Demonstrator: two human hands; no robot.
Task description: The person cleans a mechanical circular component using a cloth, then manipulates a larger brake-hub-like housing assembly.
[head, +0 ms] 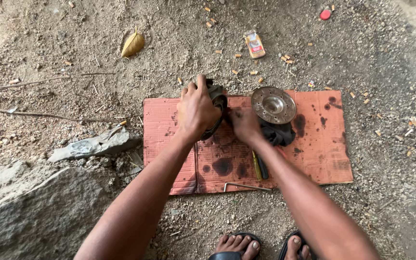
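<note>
My left hand (196, 110) grips a dark, greasy metal part (216, 98) held upright on a sheet of oil-stained red cardboard (321, 159). My right hand (244, 124) rests against the same part from the right, fingers curled at its lower side. Just right of my right hand lies a round rusty metal disc (273, 105) on top of a black rag (278, 133). A screwdriver with a yellow and black handle (258, 166) lies on the cardboard under my right forearm. A bent metal hex key (246, 186) lies at the cardboard's near edge.
The cardboard lies on sandy, gravelly ground strewn with cigarette butts. A large grey rock (34, 207) and a flat stone (95, 144) are at the left. A dry leaf (133, 44), a small crushed packet (254, 44) and a red cap (325, 14) lie beyond. My sandalled feet (261, 245) are at the bottom.
</note>
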